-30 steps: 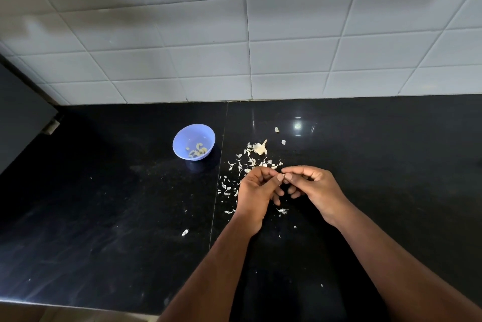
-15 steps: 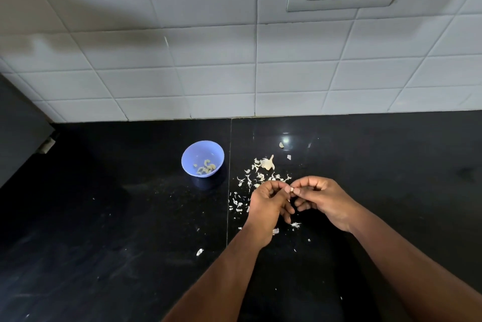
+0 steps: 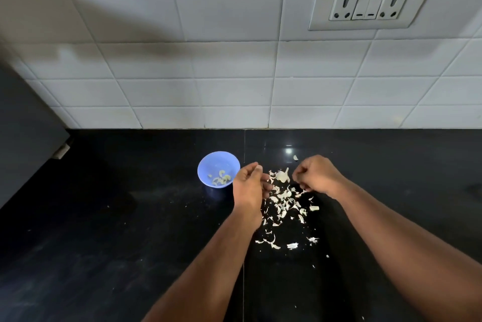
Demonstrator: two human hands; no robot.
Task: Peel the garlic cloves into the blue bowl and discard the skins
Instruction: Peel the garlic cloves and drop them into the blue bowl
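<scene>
A black polished table (image 3: 104, 243) fills the lower half of the view, with a thin seam (image 3: 244, 144) running front to back through it and a small bright glint of light (image 3: 288, 151) just right of that seam near the wall. Behind the table rises a wall of white square tiles (image 3: 208, 74). High on the wall, right of the seam, sits a white socket and switch plate (image 3: 370, 4). A dark cabinet side (image 3: 23, 134) stands at the table's left end.

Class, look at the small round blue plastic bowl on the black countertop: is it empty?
No: the small round blue plastic bowl holds several pale peeled garlic cloves at its bottom.
</scene>
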